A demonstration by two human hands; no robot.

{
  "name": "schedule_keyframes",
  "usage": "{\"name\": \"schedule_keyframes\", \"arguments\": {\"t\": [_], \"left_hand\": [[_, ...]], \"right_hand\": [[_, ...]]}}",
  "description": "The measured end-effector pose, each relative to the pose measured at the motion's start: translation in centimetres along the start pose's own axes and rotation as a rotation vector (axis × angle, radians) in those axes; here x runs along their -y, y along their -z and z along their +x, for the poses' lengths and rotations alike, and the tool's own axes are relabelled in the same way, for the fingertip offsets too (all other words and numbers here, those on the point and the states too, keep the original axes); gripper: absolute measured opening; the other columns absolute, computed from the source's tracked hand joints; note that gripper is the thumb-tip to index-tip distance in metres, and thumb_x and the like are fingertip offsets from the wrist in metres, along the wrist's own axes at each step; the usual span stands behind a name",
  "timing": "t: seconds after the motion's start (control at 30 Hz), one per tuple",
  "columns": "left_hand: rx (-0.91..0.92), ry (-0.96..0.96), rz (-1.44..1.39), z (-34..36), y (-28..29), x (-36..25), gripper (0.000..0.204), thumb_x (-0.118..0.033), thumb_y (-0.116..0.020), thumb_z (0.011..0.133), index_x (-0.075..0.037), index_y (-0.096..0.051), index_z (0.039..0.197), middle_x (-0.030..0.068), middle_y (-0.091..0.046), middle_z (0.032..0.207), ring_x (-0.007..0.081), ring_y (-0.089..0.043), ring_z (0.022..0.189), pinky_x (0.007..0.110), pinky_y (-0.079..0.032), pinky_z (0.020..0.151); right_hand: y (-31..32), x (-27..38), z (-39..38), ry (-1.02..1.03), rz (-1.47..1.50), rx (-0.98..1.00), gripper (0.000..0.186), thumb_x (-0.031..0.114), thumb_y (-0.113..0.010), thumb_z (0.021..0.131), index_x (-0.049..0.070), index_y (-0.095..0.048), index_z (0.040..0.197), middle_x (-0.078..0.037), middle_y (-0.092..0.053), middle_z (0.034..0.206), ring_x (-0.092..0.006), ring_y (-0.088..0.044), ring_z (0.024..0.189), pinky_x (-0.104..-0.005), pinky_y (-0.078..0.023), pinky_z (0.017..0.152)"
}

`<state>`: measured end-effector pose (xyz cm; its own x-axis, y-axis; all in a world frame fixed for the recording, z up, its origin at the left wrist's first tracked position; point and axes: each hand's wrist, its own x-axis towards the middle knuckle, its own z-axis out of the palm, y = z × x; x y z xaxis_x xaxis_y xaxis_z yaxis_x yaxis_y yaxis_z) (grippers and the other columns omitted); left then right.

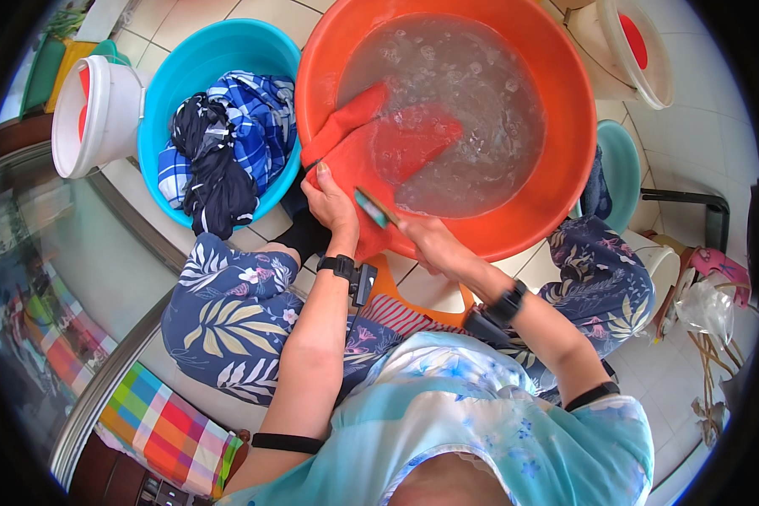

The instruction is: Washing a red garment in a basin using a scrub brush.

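Blue floral top (pixel 497 413) sat nearest the camera. Red cloth (pixel 378 160) lay between and ahead of both hands, draped over the orange tub's (pixel 572 126) near-left wall, long axis slanting up-right into grey water (pixel 489 110). Left hand (pixel 334 207) gripped its left edge, some fingers hidden. Right hand (pixel 434 244) was closed around a scrub brush (pixel 371 208) over the cloth; brush pointed up-left, long axis diagonal, bristles facing the left hand.

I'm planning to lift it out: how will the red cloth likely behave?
The red cloth is probably floppy, as it drapes over the tub's rim. Partly submerged, it's likely heavy for its size. Bubbles on the water suggest it may be slippery.
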<state>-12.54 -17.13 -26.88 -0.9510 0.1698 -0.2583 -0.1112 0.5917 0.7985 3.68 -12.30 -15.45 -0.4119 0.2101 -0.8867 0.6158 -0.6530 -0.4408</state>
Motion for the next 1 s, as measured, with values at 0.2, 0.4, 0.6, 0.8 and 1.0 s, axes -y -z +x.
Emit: {"name": "schedule_keyframes", "arguments": {"t": [0.2, 0.4, 0.6, 0.8, 1.0], "left_hand": [[-0.007, -0.001, -0.021, 0.1, -0.3, -0.1, 0.052, -0.048, -0.05, 0.09, 0.0, -0.054, 0.11, 0.0239, -0.064, 0.097, 0.0403, -0.061, 0.091, 0.045, -0.047, 0.077], [-0.024, -0.031, -0.065, 0.7, 0.0, 1.7, 0.05, -0.046, -0.05, 0.091, 0.0, -0.054, 0.11, 0.023, -0.065, 0.099, 0.0397, -0.061, 0.092, 0.044, -0.048, 0.078], [0.011, -0.013, -0.049, 0.1, -0.3, 0.1, 0.05, -0.046, -0.051, 0.091, 0.001, -0.054, 0.11, 0.0232, -0.065, 0.099, 0.0382, -0.062, 0.092, 0.044, -0.048, 0.077], [-0.01, -0.043, -0.016, 0.5, 0.3, 0.6, 0.05, -0.045, -0.05, 0.091, 0.001, -0.054, 0.11, 0.0229, -0.065, 0.097, 0.0377, -0.062, 0.091, 0.043, -0.049, 0.078], [0.021, -0.019, -0.04, 0.0, -0.2, -0.3, 0.049, -0.044, -0.051, 0.091, 0.002, -0.053, 0.11, 0.0229, -0.065, 0.098, 0.0388, -0.062, 0.09, 0.043, -0.048, 0.077]], "right_hand": [[-1.3, 2.6, 11.4, 0.158, -0.231, -0.314, 0.041, 0.036, -0.041, 0.093, 0.0, -0.06, 0.098, -0.012, -0.053, 0.057, -0.0253, -0.049, 0.041, -0.0391, -0.04, 0.042], [0.6, 0.6, 2.6, 0.376, -0.233, -0.033, 0.041, 0.035, -0.041, 0.094, 0.001, -0.061, 0.105, -0.019, -0.058, 0.064, -0.0277, -0.055, 0.049, -0.0424, -0.044, 0.049], [-0.9, -1.8, 6.2, 0.156, -0.121, -0.128, 0.042, 0.032, -0.041, 0.096, 0.007, -0.054, 0.127, -0.006, -0.051, 0.063, -0.0157, -0.044, 0.049, -0.031, -0.035, 0.045], [1.4, -3.6, 10.5, 0.264, -0.286, -0.425, 0.047, 0.041, -0.041, 0.093, 0.003, -0.059, 0.115, -0.025, -0.064, 0.097, -0.0431, -0.059, 0.096, -0.0478, -0.046, 0.082], [13.8, -8.4, 7.6, 0.061, -0.101, -0.788, 0.033, 0.039, -0.047, 0.091, 0.007, -0.055, 0.089, -0.006, -0.048, 0.056, -0.0173, -0.046, 0.044, -0.0351, -0.036, 0.037]]}}
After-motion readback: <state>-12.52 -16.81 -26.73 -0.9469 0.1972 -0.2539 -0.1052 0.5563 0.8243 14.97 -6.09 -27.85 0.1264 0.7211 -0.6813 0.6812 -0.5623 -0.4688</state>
